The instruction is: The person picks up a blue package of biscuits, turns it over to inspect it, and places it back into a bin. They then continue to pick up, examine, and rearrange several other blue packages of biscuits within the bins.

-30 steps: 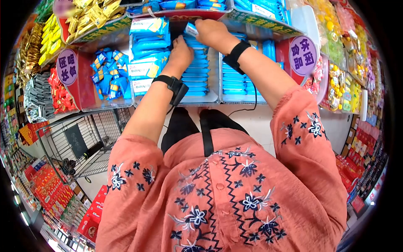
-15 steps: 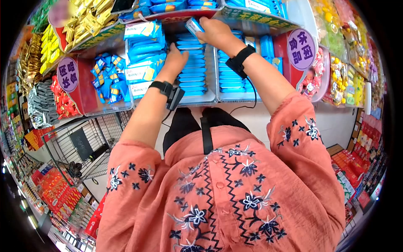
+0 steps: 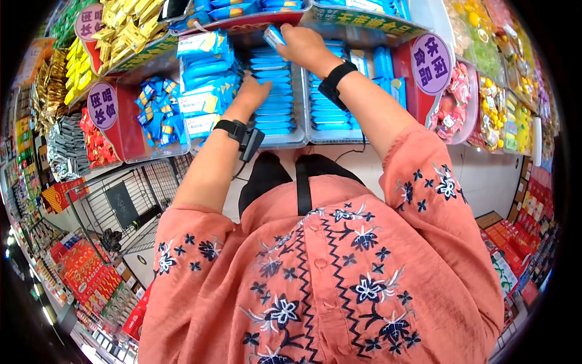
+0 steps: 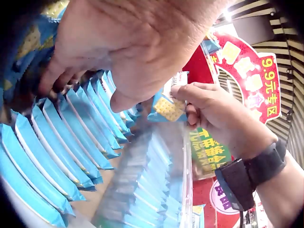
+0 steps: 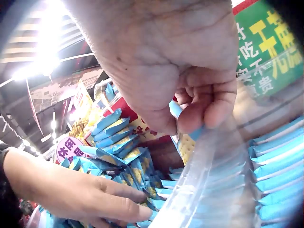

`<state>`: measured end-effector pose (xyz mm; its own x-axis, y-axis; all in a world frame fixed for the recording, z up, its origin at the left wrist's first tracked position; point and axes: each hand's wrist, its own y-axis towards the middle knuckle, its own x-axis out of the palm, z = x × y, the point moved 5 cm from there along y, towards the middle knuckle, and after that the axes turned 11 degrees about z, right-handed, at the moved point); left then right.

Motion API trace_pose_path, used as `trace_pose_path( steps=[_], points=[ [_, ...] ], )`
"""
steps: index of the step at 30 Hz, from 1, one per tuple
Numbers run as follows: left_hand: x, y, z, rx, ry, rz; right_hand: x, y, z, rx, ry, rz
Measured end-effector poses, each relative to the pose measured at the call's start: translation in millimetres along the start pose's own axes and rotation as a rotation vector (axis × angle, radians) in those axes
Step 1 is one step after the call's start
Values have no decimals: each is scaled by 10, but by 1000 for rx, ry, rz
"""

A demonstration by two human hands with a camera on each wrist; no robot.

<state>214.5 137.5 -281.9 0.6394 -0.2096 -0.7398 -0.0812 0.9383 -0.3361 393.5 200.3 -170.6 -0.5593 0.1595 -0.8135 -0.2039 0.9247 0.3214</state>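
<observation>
My right hand pinches a small blue cracker packet between thumb and fingers, over the back of a bin. The packet has a white label and a cracker picture. My left hand lies over a neat row of blue packets, beside a taller pile of like packets on its left. In the right wrist view the left hand's fingers stretch out, extended and touching the packets. The left wrist view has its thumb above the upright row, its other fingertips partly hidden among the packets.
A clear plastic divider separates the row from another blue row to the right. Small blue packets fill the bin at far left. Above is a tier with gold-wrapped items. A wire shopping cart stands at lower left.
My left hand has drawn back along the row toward my body, away from my right hand. The right hand still pinches the packet in nearly the same place. The head view has shifted slightly.
</observation>
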Motion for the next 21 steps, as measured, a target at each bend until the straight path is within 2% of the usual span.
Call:
trace_pose_path(
  steps=[1, 4, 5, 8, 11, 14, 17, 21],
  points=[
    [-2, -2, -27, 3, 34, -17, 3, -9, -3, 0, 2, 3],
    [10, -196, -9, -85, -4, -314, 8, 5, -4, 8, -10, -6],
    [-16, -296, 55, -172, 95, -392, 10, 7, -5, 17, -24, -24],
    [-89, -536, 235, -320, -33, -442, -57, 10, -31, 42, -32, -56],
    [-50, -513, 207, -338, -56, -467, -12, 3, -7, 44, -11, -46],
    [-188, -625, 374, -347, -58, -392, -22, 3, -19, 49, -23, -67],
    [-26, -386, 71, 42, 132, 103, -19, 7, -27, 64, -46, -83],
    [-286, -488, 604, 510, 215, 263, -33, 7, -37, 79, -33, -103]
  ],
)
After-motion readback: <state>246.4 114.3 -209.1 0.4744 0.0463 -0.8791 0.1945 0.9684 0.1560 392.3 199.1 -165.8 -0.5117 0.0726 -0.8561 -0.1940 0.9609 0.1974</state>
